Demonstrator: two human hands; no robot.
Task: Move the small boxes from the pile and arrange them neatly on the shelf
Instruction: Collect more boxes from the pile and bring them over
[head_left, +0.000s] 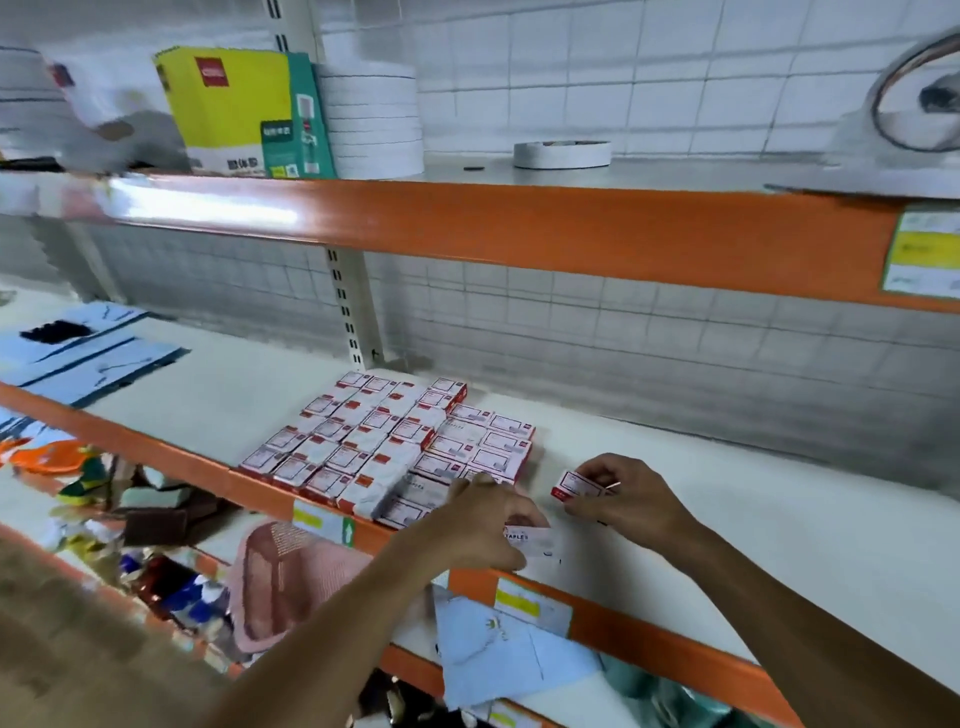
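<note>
Several small red-and-white staple boxes (384, 447) lie in tidy rows on the white middle shelf (727, 499), reaching its orange front edge. My left hand (483, 525) grips a white staples box (530, 538) just right of the rows, near the front edge. My right hand (623, 493) holds another small red-and-white box (576, 486) a little above the shelf, to the right of the arranged boxes. No loose pile shows in this view.
Blue envelopes (88, 353) lie at the shelf's left end. The top shelf carries a yellow-green carton (244, 114), stacked white tape rolls (374, 119) and a single roll (561, 153). A pink basket (291, 577) and mixed goods sit on the shelf below.
</note>
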